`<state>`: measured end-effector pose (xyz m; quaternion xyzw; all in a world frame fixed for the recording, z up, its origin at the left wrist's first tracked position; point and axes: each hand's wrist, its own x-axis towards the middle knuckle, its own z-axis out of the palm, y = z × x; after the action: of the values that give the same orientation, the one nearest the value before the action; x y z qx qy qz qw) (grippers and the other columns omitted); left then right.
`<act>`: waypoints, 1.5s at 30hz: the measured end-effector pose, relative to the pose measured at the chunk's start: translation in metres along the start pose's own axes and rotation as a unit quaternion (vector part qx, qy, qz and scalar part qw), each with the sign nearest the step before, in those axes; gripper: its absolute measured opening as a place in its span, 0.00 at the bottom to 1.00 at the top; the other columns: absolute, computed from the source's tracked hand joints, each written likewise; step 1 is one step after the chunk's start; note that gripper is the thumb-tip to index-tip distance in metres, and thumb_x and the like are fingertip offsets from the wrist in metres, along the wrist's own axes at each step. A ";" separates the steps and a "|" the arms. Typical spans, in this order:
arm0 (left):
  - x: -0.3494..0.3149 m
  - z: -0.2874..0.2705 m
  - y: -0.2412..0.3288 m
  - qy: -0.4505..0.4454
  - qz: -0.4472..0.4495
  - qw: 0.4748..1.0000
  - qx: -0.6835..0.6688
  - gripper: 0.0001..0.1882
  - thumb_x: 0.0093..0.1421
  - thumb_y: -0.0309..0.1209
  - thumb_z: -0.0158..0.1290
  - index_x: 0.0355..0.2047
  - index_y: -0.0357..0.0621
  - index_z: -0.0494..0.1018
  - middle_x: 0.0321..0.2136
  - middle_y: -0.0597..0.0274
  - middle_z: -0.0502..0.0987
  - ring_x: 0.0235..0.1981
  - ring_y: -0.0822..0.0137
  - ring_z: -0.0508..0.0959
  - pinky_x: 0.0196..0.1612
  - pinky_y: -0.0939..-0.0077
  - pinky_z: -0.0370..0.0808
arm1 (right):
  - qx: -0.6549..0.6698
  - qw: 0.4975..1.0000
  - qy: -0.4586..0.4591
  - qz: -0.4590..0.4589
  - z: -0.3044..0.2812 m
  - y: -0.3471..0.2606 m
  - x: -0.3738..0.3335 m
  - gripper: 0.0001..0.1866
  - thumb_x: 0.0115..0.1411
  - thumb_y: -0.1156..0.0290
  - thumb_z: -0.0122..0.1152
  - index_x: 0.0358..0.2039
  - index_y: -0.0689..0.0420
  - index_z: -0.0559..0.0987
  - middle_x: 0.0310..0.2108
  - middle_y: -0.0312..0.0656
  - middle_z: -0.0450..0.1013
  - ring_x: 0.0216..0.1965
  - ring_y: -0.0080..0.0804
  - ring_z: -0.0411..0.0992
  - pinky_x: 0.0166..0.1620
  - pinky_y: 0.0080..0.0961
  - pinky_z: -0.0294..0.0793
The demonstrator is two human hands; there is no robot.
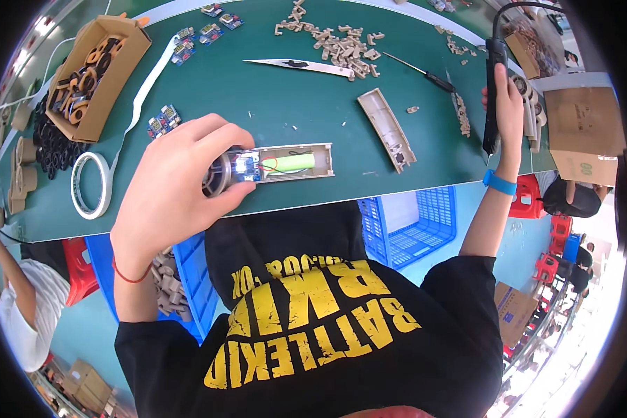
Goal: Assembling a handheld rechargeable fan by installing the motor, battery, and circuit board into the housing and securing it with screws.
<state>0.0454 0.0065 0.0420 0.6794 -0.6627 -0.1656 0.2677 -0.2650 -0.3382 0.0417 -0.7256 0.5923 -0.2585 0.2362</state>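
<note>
My left hand (171, 171) curls over the round end of a beige handheld device housing (322, 161) near the table's front edge. Thumb and fingers grip it beside a small blue circuit board (246, 166). In the open housing lies a green battery cell (290, 164) with thin red and dark wires. Out at the right, my right hand (508, 104) is closed around a black corded electric screwdriver (495, 59), held upright with its lower end at the table's right side. A beige half shell (385, 131) lies apart, between the two hands.
Small beige parts (345, 49), white tweezers (299, 66) and a screwdriver (435, 80) lie at the back. Circuit boards (164, 120), a tape roll (76, 184) and a cardboard box (118, 90) of rings sit left. Blue crates (451, 216) stand below the edge; people work nearby.
</note>
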 end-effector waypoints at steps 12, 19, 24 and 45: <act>0.015 -0.004 -0.008 -0.110 0.007 0.993 0.036 0.19 0.44 0.29 0.63 0.33 0.41 0.66 0.29 0.56 0.70 0.32 0.54 0.73 0.35 0.66 0.69 | 0.022 0.948 0.044 -0.314 0.047 -0.048 -0.104 0.18 0.61 0.69 0.62 0.51 0.58 0.77 0.50 0.44 0.73 0.54 0.38 0.70 0.58 0.33 0.65; 0.027 -0.010 -0.009 -0.185 0.016 0.981 0.057 0.20 0.41 0.33 0.62 0.30 0.41 0.65 0.27 0.55 0.71 0.32 0.52 0.74 0.33 0.63 0.69 | 0.076 0.849 -0.264 -0.451 0.101 -0.108 -0.200 0.34 0.41 0.66 0.76 0.51 0.57 0.75 0.45 0.44 0.74 0.47 0.46 0.69 0.50 0.36 0.70; 0.029 -0.009 -0.018 -0.236 0.015 0.971 0.015 0.21 0.40 0.33 0.63 0.31 0.41 0.65 0.27 0.55 0.72 0.33 0.52 0.74 0.34 0.63 0.70 | 0.075 0.858 -0.272 -0.430 0.127 -0.110 -0.208 0.28 0.43 0.71 0.74 0.47 0.57 0.74 0.38 0.42 0.74 0.39 0.43 0.71 0.42 0.35 0.71; 0.038 -0.010 -0.022 -0.294 0.011 0.956 0.018 0.19 0.38 0.36 0.63 0.26 0.39 0.68 0.23 0.54 0.72 0.31 0.54 0.74 0.36 0.65 0.71 | 0.093 0.846 -0.285 -0.442 0.136 -0.109 -0.205 0.23 0.47 0.68 0.72 0.43 0.55 0.73 0.29 0.41 0.70 0.30 0.41 0.68 0.35 0.33 0.66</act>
<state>0.0712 -0.0303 0.0421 0.5978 -0.7228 -0.3431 0.0504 -0.1295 -0.1114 -0.0098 -0.9271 0.0893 -0.1711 0.3214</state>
